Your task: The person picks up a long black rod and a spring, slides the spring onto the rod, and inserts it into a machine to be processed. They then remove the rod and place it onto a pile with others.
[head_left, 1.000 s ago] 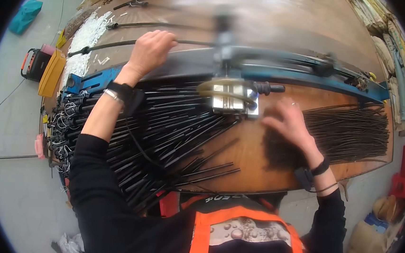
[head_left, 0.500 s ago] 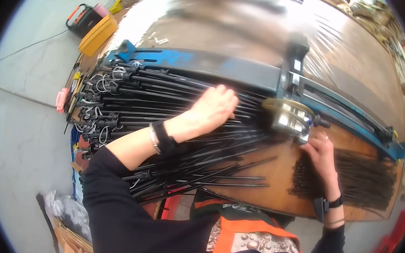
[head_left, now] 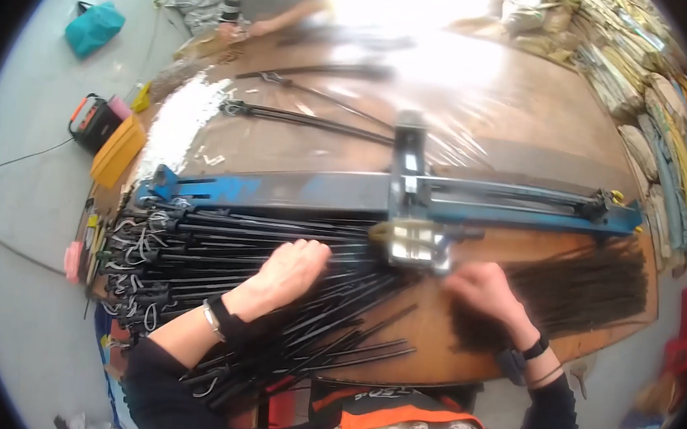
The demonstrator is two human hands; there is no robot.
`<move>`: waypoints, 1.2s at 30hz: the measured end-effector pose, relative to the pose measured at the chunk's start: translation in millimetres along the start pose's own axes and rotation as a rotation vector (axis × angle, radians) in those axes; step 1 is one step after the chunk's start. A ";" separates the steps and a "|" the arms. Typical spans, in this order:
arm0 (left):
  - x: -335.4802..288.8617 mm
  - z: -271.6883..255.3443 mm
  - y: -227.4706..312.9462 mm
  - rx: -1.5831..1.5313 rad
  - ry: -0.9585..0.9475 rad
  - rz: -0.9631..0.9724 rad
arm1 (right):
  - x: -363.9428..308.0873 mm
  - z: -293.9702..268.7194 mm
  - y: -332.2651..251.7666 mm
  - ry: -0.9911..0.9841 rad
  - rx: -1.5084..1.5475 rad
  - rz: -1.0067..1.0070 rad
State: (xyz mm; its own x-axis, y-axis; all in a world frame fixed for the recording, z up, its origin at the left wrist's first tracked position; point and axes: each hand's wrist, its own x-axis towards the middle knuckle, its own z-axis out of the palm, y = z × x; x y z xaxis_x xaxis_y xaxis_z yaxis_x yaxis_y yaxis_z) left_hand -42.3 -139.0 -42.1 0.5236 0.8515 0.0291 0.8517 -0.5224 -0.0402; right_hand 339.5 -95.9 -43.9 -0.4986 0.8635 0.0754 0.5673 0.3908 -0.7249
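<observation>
My left hand (head_left: 295, 271) is closed, knuckles up, over a spread of thin black poles (head_left: 277, 233); its fingertips are hidden, so what it grips I cannot make out. Many of the poles end at the left in black fittings with white cord loops (head_left: 150, 312). My right hand (head_left: 484, 290) is blurred, its fingers drawn together beside a shiny metal block (head_left: 420, 245) on a blue bench fixture (head_left: 313, 189). Whatever these fingers hold is too small or smeared to name. Under and beside that hand lies a bundle of thin dark rods (head_left: 572, 289).
White small pieces (head_left: 185, 121) heap at the table's (head_left: 545, 109) far left, near a yellow bin (head_left: 118, 152). More black poles (head_left: 310, 121) lie beyond the fixture. Another person's arm (head_left: 286, 20) rests at the far edge. Sacks (head_left: 650, 118) are stacked at the right.
The view has shifted, so the table sits lower and further left in it, and the other person has come into view. Both hands stay by the poles and the block.
</observation>
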 end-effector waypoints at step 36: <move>70.4 -39.1 69.0 0.136 0.517 0.273 | -11.6 -8.1 31.6 0.333 0.137 -0.374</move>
State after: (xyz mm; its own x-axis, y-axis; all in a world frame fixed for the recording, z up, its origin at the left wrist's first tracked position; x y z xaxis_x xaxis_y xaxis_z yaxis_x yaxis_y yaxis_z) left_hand 54.1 -116.9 -3.8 0.6934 0.5369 0.4805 0.6932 -0.6792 -0.2413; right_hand 368.5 -91.0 -62.1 -0.4028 0.7360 0.5440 0.2880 0.6661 -0.6880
